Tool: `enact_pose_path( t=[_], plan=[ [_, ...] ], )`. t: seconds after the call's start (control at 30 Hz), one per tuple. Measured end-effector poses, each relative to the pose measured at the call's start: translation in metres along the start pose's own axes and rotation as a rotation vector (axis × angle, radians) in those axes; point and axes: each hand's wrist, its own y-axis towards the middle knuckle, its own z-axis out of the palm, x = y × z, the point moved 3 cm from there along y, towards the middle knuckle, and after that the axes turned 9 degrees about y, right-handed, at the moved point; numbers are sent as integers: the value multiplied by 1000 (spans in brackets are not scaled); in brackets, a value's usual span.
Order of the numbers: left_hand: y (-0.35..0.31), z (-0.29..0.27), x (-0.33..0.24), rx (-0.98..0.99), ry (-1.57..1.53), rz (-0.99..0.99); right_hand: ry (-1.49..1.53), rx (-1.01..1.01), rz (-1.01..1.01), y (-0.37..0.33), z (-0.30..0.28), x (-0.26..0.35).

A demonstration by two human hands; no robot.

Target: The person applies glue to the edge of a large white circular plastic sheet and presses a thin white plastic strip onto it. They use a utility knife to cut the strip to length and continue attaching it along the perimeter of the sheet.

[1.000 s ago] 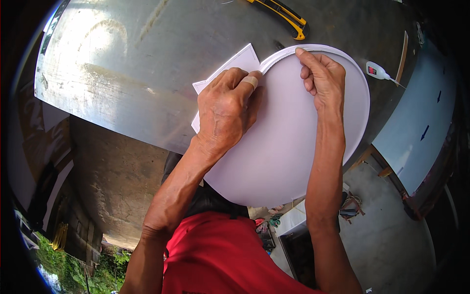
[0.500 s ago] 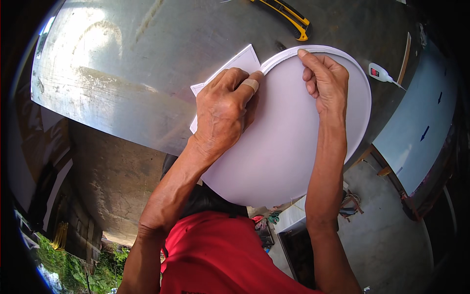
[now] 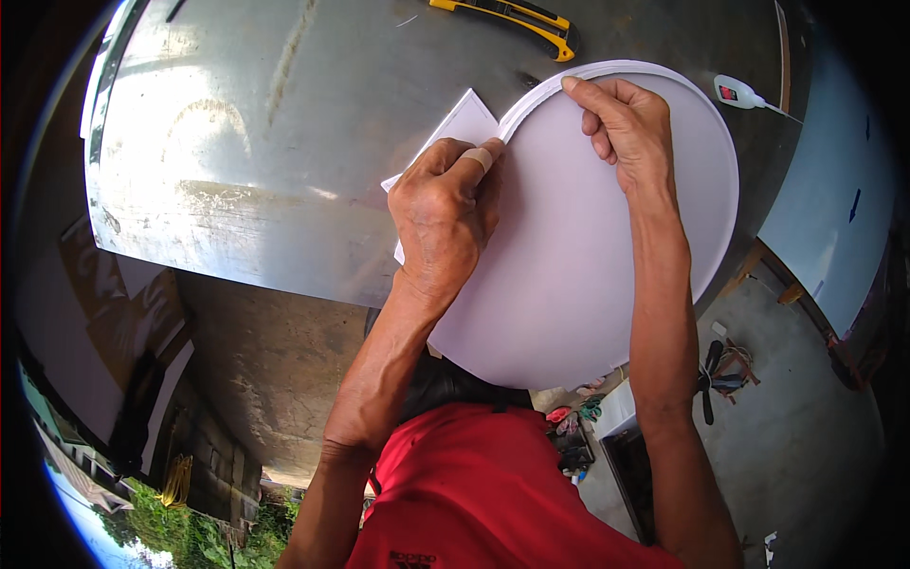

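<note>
A large white panel (image 3: pixel 569 266) with a rounded outline lies across the table's near edge. Along its curved far edge stands a narrow white strip (image 3: pixel 534 102), forming a raised rim. My left hand (image 3: pixel 441 213), a plaster round one finger, is closed with its fingertips pinching the strip where the curve meets an angular corner piece (image 3: pixel 466 121). Farther along the curve, my right hand (image 3: pixel 630 133) pinches the same strip between thumb and curled forefinger. What lies under my left palm is hidden.
A yellow and black utility knife (image 3: pixel 517 21) lies beyond the panel. To the right rests a small white glue bottle (image 3: pixel 739 93) with a thin nozzle. The shiny metal tabletop (image 3: pixel 313 123) reaches left; a light-blue sheet (image 3: pixel 834 209) stands at the far right.
The view has shifted, so the table and floor sit differently in the picture. Both hands keep their grip on the strip, with hardly any change in place along the rim.
</note>
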Motion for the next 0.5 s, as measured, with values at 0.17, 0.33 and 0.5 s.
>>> enact_pose_path(
  t=[0.17, 0.33, 0.5],
  plan=[
    [0, 4, -3, -26, 15, -47, -17, -7, -7, 2, -3, -3],
    [2, 3, -7, -28, 27, -50, 17, 18, -16, 4, -3, -7],
    [1, 2, -7, -39, 13, -61, 32, 22, -48, 4, -2, -9]
  ],
)
